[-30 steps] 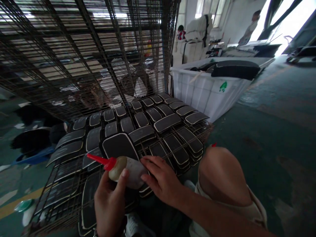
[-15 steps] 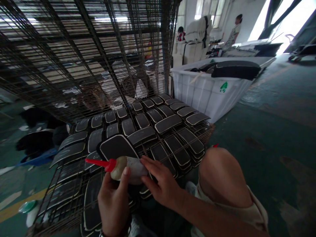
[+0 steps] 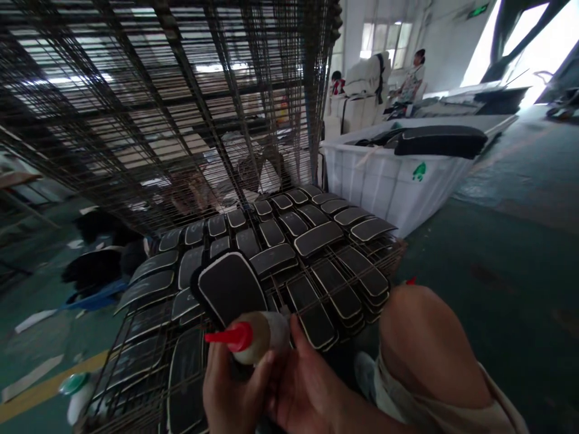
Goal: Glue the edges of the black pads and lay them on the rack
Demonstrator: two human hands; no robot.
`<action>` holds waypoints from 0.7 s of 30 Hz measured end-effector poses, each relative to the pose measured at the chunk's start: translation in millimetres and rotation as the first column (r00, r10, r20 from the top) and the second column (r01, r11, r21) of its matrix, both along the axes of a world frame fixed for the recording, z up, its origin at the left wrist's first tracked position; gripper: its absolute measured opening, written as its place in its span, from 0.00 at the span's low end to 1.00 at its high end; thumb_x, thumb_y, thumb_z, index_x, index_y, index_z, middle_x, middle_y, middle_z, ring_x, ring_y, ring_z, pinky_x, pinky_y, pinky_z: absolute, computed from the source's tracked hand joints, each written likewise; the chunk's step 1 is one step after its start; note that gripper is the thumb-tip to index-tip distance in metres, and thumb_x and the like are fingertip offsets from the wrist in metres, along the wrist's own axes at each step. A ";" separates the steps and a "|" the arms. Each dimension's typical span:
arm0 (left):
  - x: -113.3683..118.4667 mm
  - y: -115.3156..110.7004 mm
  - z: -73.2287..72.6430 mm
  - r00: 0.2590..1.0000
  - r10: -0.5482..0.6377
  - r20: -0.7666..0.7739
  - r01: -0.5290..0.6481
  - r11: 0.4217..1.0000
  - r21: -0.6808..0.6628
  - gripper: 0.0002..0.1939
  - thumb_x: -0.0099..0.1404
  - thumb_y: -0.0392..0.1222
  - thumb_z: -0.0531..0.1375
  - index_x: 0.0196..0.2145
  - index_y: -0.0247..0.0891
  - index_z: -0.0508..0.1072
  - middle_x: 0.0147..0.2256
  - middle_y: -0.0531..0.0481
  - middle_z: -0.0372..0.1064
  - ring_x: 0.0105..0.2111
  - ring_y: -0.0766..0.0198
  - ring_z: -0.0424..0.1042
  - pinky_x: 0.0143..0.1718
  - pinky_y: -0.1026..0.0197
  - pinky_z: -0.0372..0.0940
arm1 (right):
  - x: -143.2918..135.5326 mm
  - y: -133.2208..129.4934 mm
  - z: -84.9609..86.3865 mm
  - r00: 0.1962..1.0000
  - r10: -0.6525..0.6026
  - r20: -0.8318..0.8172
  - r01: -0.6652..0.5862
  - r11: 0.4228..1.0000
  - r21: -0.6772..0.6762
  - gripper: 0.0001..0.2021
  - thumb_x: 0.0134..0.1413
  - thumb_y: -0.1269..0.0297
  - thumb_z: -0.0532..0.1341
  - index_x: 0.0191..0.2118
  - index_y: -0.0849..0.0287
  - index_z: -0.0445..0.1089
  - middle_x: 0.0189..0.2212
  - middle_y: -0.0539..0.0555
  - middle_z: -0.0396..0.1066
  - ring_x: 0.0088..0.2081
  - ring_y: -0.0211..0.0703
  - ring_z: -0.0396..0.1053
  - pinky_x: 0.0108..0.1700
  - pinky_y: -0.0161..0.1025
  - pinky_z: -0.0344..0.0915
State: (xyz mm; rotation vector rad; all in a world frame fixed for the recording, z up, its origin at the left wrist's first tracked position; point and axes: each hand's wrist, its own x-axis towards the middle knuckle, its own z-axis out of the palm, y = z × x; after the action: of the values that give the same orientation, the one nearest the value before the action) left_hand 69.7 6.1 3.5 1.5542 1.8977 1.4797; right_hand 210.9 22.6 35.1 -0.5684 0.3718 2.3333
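Note:
A glue bottle with a long red nozzle lies on its side between my hands, the nozzle pointing left. My left hand is closed round the nozzle end, its thumb against the body. My right hand cups the white rear end from below and the right; part of its grip is hidden. Just beyond the bottle rests a dark rounded panel with a pale line of glue round its border. More dark panels with pale edges cover the wire rack in rows.
A raised wire mesh frame leans over the rack's far side. A white tub holding dark padded pieces stands at the back right. A green-capped bottle is by the left corner. My bent knee is at right. Two people are in the background.
The bottle has turned so its nozzle points more toward me. My right hand has shifted from lying over its rear end to cupping it from below. The view has shifted slightly.

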 end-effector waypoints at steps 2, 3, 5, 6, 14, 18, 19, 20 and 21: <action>-5.0 -4.8 -13.8 0.998 0.007 -0.062 -0.005 0.999 0.037 0.32 0.59 0.65 0.74 0.52 0.41 0.80 0.49 0.37 0.81 0.53 0.35 0.79 0.58 0.39 0.72 | -2.4 -0.2 5.5 1.000 -0.008 -0.016 0.008 0.998 -0.055 0.44 0.79 0.33 0.44 0.51 0.75 0.79 0.27 0.58 0.78 0.23 0.39 0.73 0.27 0.34 0.64; -6.3 -7.0 -19.5 0.996 0.015 -0.089 -0.010 0.998 0.057 0.32 0.62 0.67 0.72 0.54 0.41 0.79 0.50 0.36 0.81 0.55 0.34 0.78 0.61 0.38 0.71 | -3.6 -1.1 5.9 1.000 -0.012 -0.022 0.011 0.998 -0.068 0.41 0.80 0.35 0.47 0.52 0.75 0.78 0.27 0.59 0.78 0.23 0.38 0.73 0.27 0.33 0.65; -8.6 -11.3 -28.0 0.990 0.001 -0.138 0.010 0.997 0.079 0.35 0.66 0.69 0.68 0.59 0.41 0.79 0.55 0.34 0.81 0.61 0.32 0.75 0.66 0.35 0.66 | -4.9 -4.0 2.9 0.999 -0.027 -0.033 0.026 0.998 -0.050 0.34 0.76 0.38 0.61 0.51 0.74 0.79 0.29 0.59 0.80 0.23 0.37 0.73 0.27 0.32 0.66; -10.0 -13.5 -30.4 0.987 -0.023 -0.159 0.037 0.996 0.084 0.38 0.67 0.71 0.66 0.62 0.41 0.78 0.57 0.33 0.81 0.65 0.31 0.73 0.68 0.34 0.64 | -4.7 -5.6 0.2 0.999 -0.041 -0.034 0.040 0.999 -0.022 0.32 0.68 0.40 0.71 0.50 0.73 0.80 0.29 0.59 0.81 0.23 0.38 0.74 0.26 0.32 0.66; -23.3 -31.6 -25.8 0.951 -0.277 -0.140 0.294 0.949 0.115 0.34 0.81 0.64 0.45 0.73 0.52 0.73 0.70 0.44 0.75 0.71 0.39 0.69 0.78 0.38 0.51 | 7.9 -12.8 -7.9 0.975 -0.106 0.194 0.090 0.992 0.089 0.44 0.14 0.47 0.91 0.42 0.67 0.81 0.30 0.57 0.83 0.28 0.45 0.79 0.22 0.30 0.64; -23.2 -34.8 -27.7 0.973 -0.229 -0.039 0.231 0.970 0.076 0.29 0.82 0.58 0.49 0.69 0.49 0.78 0.69 0.44 0.76 0.75 0.40 0.63 0.77 0.38 0.54 | 13.7 -8.7 -1.2 0.940 -0.240 0.244 0.201 0.964 0.174 0.42 0.20 0.46 0.90 0.43 0.66 0.81 0.33 0.57 0.83 0.29 0.42 0.79 0.25 0.31 0.68; -23.7 -34.6 -28.1 0.981 -0.194 -0.014 0.195 0.980 0.048 0.29 0.82 0.58 0.50 0.67 0.47 0.79 0.68 0.42 0.76 0.76 0.40 0.62 0.77 0.38 0.54 | 17.0 -4.9 1.6 0.927 -0.280 0.251 0.235 0.952 0.195 0.42 0.21 0.46 0.90 0.43 0.65 0.81 0.34 0.57 0.84 0.30 0.42 0.79 0.25 0.31 0.68; -24.8 -33.9 -28.0 0.989 -0.150 0.013 0.150 0.989 0.013 0.29 0.81 0.58 0.51 0.65 0.45 0.81 0.68 0.40 0.76 0.76 0.39 0.60 0.78 0.37 0.53 | 21.4 0.5 5.0 0.913 -0.317 0.257 0.265 0.940 0.216 0.41 0.22 0.46 0.90 0.43 0.64 0.81 0.34 0.56 0.84 0.30 0.42 0.79 0.25 0.31 0.68; -26.5 -32.8 -27.2 0.994 -0.102 0.041 0.103 0.994 -0.032 0.28 0.81 0.59 0.53 0.64 0.43 0.81 0.68 0.39 0.77 0.77 0.39 0.58 0.78 0.37 0.53 | 26.6 7.5 8.7 0.901 -0.347 0.261 0.287 0.927 0.242 0.40 0.22 0.46 0.90 0.43 0.63 0.81 0.34 0.55 0.83 0.30 0.41 0.78 0.24 0.30 0.67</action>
State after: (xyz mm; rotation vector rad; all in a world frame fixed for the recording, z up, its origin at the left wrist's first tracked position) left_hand 43.2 -26.7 -23.7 1.5712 1.7839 1.4168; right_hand 237.5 30.1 43.8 -0.6943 0.0792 1.9041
